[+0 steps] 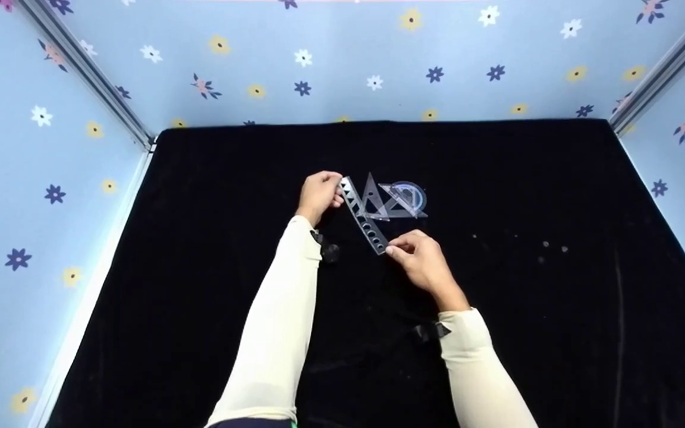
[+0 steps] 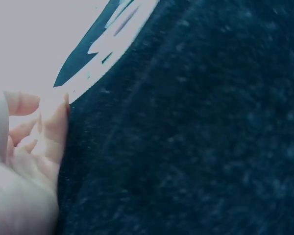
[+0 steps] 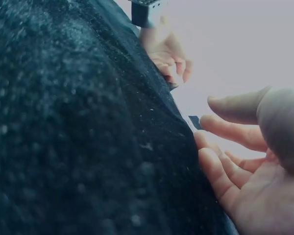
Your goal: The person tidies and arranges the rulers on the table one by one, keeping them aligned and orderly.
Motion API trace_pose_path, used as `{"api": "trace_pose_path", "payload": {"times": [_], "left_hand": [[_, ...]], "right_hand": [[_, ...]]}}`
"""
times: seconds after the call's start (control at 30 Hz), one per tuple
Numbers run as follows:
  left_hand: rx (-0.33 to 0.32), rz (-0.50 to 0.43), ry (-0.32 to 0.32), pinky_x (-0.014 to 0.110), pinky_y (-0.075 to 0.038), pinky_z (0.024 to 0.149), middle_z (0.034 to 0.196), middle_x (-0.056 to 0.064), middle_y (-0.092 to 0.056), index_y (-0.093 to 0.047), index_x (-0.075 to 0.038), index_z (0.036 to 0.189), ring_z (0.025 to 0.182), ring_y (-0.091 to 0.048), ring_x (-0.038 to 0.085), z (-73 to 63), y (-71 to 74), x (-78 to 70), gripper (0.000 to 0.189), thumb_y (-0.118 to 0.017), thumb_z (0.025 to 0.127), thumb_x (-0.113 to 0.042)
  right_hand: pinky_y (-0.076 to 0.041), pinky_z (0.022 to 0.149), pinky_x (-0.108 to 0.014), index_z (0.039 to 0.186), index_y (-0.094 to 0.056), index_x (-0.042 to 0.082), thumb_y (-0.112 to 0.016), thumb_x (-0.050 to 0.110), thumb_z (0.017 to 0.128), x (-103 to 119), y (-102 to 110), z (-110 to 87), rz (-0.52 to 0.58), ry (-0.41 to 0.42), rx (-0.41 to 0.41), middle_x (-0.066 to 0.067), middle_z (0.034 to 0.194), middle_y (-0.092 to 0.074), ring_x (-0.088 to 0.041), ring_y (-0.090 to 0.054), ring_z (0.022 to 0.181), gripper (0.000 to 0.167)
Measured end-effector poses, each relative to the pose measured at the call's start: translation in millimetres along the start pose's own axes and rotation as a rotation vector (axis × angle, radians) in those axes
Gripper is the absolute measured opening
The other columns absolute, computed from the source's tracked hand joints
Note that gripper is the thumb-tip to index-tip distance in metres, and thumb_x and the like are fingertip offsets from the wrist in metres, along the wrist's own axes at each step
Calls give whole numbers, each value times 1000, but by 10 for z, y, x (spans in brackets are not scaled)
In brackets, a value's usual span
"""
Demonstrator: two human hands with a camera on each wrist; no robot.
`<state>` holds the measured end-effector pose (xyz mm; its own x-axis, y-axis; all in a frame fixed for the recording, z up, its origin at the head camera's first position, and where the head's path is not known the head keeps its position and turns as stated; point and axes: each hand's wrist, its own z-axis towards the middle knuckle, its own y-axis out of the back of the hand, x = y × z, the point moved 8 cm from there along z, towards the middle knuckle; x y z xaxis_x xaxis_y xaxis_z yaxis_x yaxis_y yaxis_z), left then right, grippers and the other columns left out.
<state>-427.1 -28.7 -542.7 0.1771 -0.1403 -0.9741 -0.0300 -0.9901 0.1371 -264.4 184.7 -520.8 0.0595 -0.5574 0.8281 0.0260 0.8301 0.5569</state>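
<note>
A clear ruler (image 1: pixel 361 217) with cut-out shapes lies slantwise over the black cloth, between the two hands. At its far end, the left hand (image 1: pixel 320 193) pinches it between thumb and fingers; the left wrist view shows the ruler (image 2: pixel 108 54) running up and away from those fingertips. The right hand (image 1: pixel 421 258) has thumb and fingertips at its near end, and in the right wrist view the fingers (image 3: pixel 215 166) are bent towards the ruler's edge. Just right of the ruler are two clear set squares, a narrow one (image 1: pixel 372 199) and a wider one (image 1: pixel 401 209), plus a round-edged protractor (image 1: pixel 418 196).
A black cloth (image 1: pixel 229 178) covers the table. Blue flowered walls (image 1: pixel 342 59) stand at the back and both sides, with metal posts (image 1: pixel 90 68) at the corners. A few small pale specks (image 1: pixel 546 244) lie on the cloth at the right.
</note>
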Motion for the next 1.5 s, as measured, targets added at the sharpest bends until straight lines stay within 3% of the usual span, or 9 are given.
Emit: {"api": "trace_pose_path", "payload": {"times": [0.17, 0.33, 0.53, 0.77, 0.97, 1.27, 1.5], "left_hand": [[8, -124, 31, 16, -51, 49, 86, 8, -60, -68, 8, 124, 51, -59, 7, -66, 95, 4, 29, -53, 103, -4], [-23, -170, 38, 17, -52, 49, 97, 10, -63, -68, 7, 123, 56, -61, 9, -114, 198, 1, 30, -51, 100, -1], [-38, -113, 17, 18, -51, 48, 91, 8, -67, -70, 3, 118, 57, -63, 10, -171, 263, 4, 27, -53, 98, -2], [-42, -56, 9, 17, -50, 48, 90, 5, -67, -70, 2, 121, 59, -62, 10, -264, 333, 14, 27, -54, 100, -6], [-68, -38, -11, 17, -49, 50, 89, 3, -66, -68, 1, 123, 61, -62, 10, -322, 425, -27, 28, -54, 101, -6], [-43, -64, -19, 17, -48, 51, 88, 2, -66, -66, 3, 129, 61, -63, 10, -393, 471, -72, 33, -53, 100, -5], [36, -84, -2, 17, -49, 52, 87, 1, -64, -60, 4, 136, 60, -66, 9, -473, 493, -39, 38, -53, 101, -6]], "right_hand": [[-52, 85, -32, 98, -81, 7, -80, 13, 90, 29, -21, -1, 24, 4, 27, -7, 100, -75, -19, -67, 91, 10], [-50, 81, -25, 100, -81, 5, -78, 11, 90, 23, 4, 4, 81, -28, 33, -7, 98, -78, -13, -64, 87, 12], [-50, 81, -20, 103, -80, 4, -76, 12, 92, 10, 25, -10, 126, -50, 47, -7, 99, -79, -9, -65, 87, 14], [-48, 67, -20, 105, -78, -1, -74, 10, 94, 14, -37, -35, 218, -81, 96, 0, 80, -69, -8, -60, 72, 16], [-51, 67, -20, 110, -75, -6, -73, 8, 94, 75, -114, -24, 293, -98, 157, 2, 82, -70, -13, -61, 74, 21], [-52, 68, -20, 102, -76, -2, -74, 9, 92, 224, -196, -83, 265, -71, 204, 5, 79, -68, -10, -62, 73, 14], [-50, 69, -24, 95, -77, 5, -77, 11, 90, 332, -335, -193, 220, -29, 243, 4, 81, -69, -10, -60, 73, 9]]}}
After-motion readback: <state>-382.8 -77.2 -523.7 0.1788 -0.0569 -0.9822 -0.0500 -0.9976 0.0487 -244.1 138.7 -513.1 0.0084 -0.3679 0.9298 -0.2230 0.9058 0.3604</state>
